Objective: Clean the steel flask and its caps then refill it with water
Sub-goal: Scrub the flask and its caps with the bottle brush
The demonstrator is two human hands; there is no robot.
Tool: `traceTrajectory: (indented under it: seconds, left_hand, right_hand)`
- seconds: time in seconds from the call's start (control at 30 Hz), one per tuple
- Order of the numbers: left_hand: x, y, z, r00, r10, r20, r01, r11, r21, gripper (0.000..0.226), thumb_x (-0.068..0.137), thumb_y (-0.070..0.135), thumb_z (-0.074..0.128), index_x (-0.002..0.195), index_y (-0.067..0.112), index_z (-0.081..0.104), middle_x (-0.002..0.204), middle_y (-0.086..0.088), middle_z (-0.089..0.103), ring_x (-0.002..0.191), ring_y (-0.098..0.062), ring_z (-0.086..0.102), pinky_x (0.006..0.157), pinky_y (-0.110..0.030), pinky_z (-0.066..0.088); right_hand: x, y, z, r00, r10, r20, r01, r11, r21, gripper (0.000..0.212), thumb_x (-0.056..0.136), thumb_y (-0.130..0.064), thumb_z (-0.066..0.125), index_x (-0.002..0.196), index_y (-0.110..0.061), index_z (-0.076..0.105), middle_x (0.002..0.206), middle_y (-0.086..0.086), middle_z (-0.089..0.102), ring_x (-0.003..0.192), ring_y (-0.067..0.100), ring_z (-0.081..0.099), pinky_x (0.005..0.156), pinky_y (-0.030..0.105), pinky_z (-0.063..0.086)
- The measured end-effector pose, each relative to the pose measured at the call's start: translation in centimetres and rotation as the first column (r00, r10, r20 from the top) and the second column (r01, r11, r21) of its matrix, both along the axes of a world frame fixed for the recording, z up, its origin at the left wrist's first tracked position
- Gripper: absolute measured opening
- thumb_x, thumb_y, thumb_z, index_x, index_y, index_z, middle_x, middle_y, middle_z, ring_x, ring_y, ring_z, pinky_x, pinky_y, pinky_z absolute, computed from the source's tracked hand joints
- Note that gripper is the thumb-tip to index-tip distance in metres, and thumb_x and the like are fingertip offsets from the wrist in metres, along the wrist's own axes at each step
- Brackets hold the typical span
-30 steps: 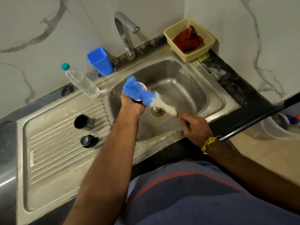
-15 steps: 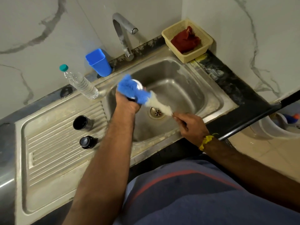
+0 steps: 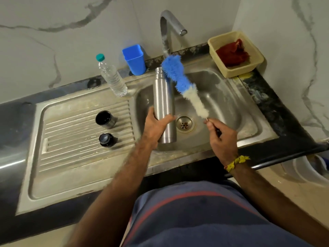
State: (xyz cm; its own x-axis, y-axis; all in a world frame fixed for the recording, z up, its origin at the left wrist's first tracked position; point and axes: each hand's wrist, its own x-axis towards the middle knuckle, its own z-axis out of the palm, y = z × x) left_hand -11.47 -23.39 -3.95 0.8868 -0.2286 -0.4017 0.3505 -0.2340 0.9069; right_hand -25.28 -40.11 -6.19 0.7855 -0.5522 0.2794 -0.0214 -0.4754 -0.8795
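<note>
My left hand (image 3: 155, 124) grips the steel flask (image 3: 163, 97) around its lower body and holds it upright over the sink basin (image 3: 222, 97), mouth open at the top. My right hand (image 3: 220, 135) pinches the thin handle of a bottle brush (image 3: 181, 82) with blue and white bristles. The brush is outside the flask, slanting up to the right of the flask's neck. Two caps sit on the ribbed drainboard (image 3: 71, 139): a steel cup cap (image 3: 105, 119) and a black inner cap (image 3: 106, 139).
A tap (image 3: 169, 31) arches over the basin's back edge. A clear water bottle (image 3: 112, 77) and a blue cup (image 3: 133, 58) stand behind the drainboard. At the back right, a yellow basket (image 3: 249, 49) holds a red cloth. The drain (image 3: 185, 124) lies between my hands.
The brush has come out of the flask and now points up toward the tap. The flask, held tilted before, now stands upright with its full body visible.
</note>
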Motion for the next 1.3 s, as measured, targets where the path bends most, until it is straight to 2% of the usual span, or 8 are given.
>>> traceTrajectory:
  seconds: [0.13,0.27,0.33,0.47,0.63,0.8,0.97,1.3]
  left_hand:
    - [-1.6,0.3,-0.2,0.997,0.052,0.048,-0.058,0.991,0.124,0.071,0.072,0.036,0.092,0.122,0.02,0.044,0.109,0.018,0.059,0.097,0.001,0.061,0.079,-0.011,0.05]
    - [-1.7,1.8,-1.0,0.985,0.077,0.156,-0.112,0.968,0.225,0.072,0.069,0.037,0.089,0.125,0.013,0.05,0.111,-0.003,0.065,0.1,-0.023,0.065,0.079,-0.032,0.058]
    - [-2.0,2.1,-1.1,0.978,0.059,0.199,-0.11,0.961,0.253,0.071,0.07,0.037,0.088,0.125,0.012,0.049,0.111,-0.003,0.064,0.099,-0.022,0.064,0.081,-0.034,0.058]
    - [-1.7,2.2,-0.1,0.967,0.062,0.248,-0.121,0.966,0.227,0.063,0.076,0.031,0.087,0.121,0.016,0.046,0.1,0.011,0.058,0.088,-0.003,0.059,0.068,-0.012,0.049]
    - [-1.1,4.2,0.0,0.946,-0.109,0.306,0.008,0.95,0.313,0.073,0.072,0.025,0.09,0.131,0.014,0.048,0.106,0.004,0.064,0.088,-0.007,0.065,0.066,-0.017,0.051]
    - [0.5,6.1,1.5,0.891,-0.243,0.383,0.081,0.916,0.394,0.087,0.063,0.032,0.092,0.135,0.015,0.046,0.115,0.0,0.063,0.093,-0.017,0.063,0.072,-0.023,0.049]
    - [2.1,7.4,3.0,0.831,-0.446,0.333,0.223,0.815,0.535,0.086,0.063,0.02,0.095,0.135,0.015,0.048,0.112,-0.001,0.061,0.096,-0.021,0.06,0.08,-0.03,0.047]
    - [4.2,10.5,5.9,0.715,-0.6,0.36,0.149,0.633,0.76,0.088,0.059,0.024,0.092,0.137,0.029,0.05,0.111,0.005,0.064,0.093,-0.016,0.058,0.085,-0.036,0.05]
  right_hand:
    - [1.1,0.5,0.5,0.994,0.088,-0.066,-0.1,0.972,-0.211,0.023,0.099,-0.017,0.055,0.115,-0.011,0.071,0.105,0.001,0.075,0.094,0.015,0.07,0.081,0.033,0.059]
    - [-0.4,-0.2,-0.4,0.985,0.099,-0.142,-0.128,0.968,-0.215,0.023,0.099,-0.015,0.056,0.117,-0.011,0.07,0.106,0.004,0.075,0.096,0.018,0.07,0.082,0.042,0.06]
    - [-0.7,-0.1,-0.7,0.985,0.088,-0.147,-0.114,0.976,-0.183,0.023,0.098,-0.011,0.058,0.117,-0.009,0.07,0.107,0.004,0.074,0.097,0.016,0.07,0.086,0.039,0.059]
    - [0.4,0.7,-0.2,0.979,0.144,-0.144,-0.152,0.988,-0.043,0.021,0.099,-0.008,0.057,0.114,-0.012,0.071,0.099,-0.001,0.074,0.09,0.001,0.067,0.081,0.017,0.054]
    - [-0.1,-0.2,1.6,0.93,0.281,-0.236,-0.175,0.905,0.387,0.022,0.103,-0.012,0.05,0.096,-0.007,0.07,0.055,0.003,0.052,0.042,0.015,0.04,0.048,0.016,0.039]
    - [0.6,-2.6,2.4,0.866,0.43,-0.255,-0.204,0.77,0.604,0.028,0.106,-0.022,0.044,0.097,-0.005,0.065,0.059,-0.002,0.027,0.041,0.004,0.02,0.04,0.014,0.015]
    - [0.7,-3.4,2.8,0.836,0.486,-0.254,-0.226,0.728,0.648,0.028,0.105,-0.024,0.044,0.098,-0.005,0.064,0.056,-0.004,0.03,0.041,0.005,0.018,0.04,0.015,0.014]
    - [0.8,-5.4,3.5,0.817,0.511,-0.268,-0.318,0.786,0.53,0.028,0.102,-0.02,0.046,0.097,0.001,0.063,0.053,-0.007,0.028,0.041,0.005,0.019,0.038,0.013,0.017]
